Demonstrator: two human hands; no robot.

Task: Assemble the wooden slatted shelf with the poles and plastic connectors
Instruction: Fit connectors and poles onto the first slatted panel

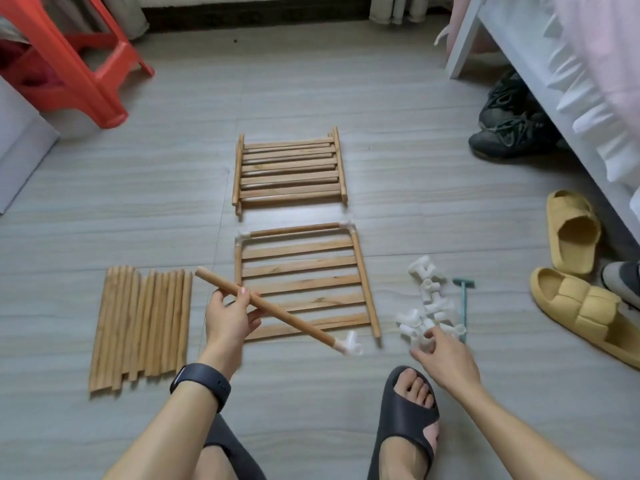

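My left hand [228, 317] grips a wooden pole [277, 315] held slanted above the floor, with a white plastic connector [351, 344] fitted on its lower right end. Under it lies a slatted wooden panel [301, 271] with poles along its far, left and right sides and white connectors at its two far corners. My right hand [445, 355] reaches into the pile of white connectors [427, 306] on the floor, fingers curled on one at the pile's near edge. A stack of further slatted panels [289, 169] lies beyond. Loose poles [142, 323] lie in a row at the left.
A small teal mallet [463, 306] lies right of the connectors. Yellow slippers [581, 282] and dark shoes [509, 123] sit by the white bed frame [519, 64] at right. A red plastic stool [76, 60] stands at the far left. My feet in dark slippers [405, 420] are nearest.
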